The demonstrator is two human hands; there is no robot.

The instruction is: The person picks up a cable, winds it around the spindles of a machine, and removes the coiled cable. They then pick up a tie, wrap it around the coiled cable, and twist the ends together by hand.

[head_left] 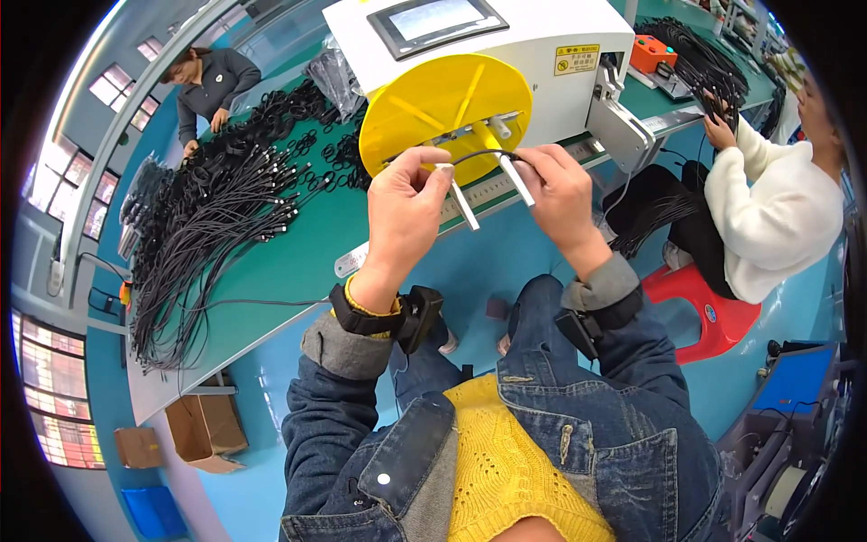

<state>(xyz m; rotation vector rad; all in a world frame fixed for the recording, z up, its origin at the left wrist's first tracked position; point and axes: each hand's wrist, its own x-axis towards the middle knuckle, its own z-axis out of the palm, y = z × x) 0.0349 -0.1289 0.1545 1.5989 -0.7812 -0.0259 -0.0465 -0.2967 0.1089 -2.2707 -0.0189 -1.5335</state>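
Observation:
A short black cable (476, 155) arches between my two hands, in front of a yellow round plate (397, 117) on a white machine (551, 41). My left hand (406, 208) is closed in a pinch on one end of it, where a small whitish tip shows at the fingers. My right hand (560, 194) grips the cable's other side between thumb and fingers. Two pale metal bars (465, 208) stick out from the plate toward me, close to my fingertips. How the cable lies against those bars is hard to make out.
Bundles of black cables (217, 217) with silvery ends cover the green table (262, 312) on the left. A metal ruler (587, 149) runs along its edge. Two people sit left and right, one on a red stool (713, 316). Cardboard boxes (208, 429) stand below.

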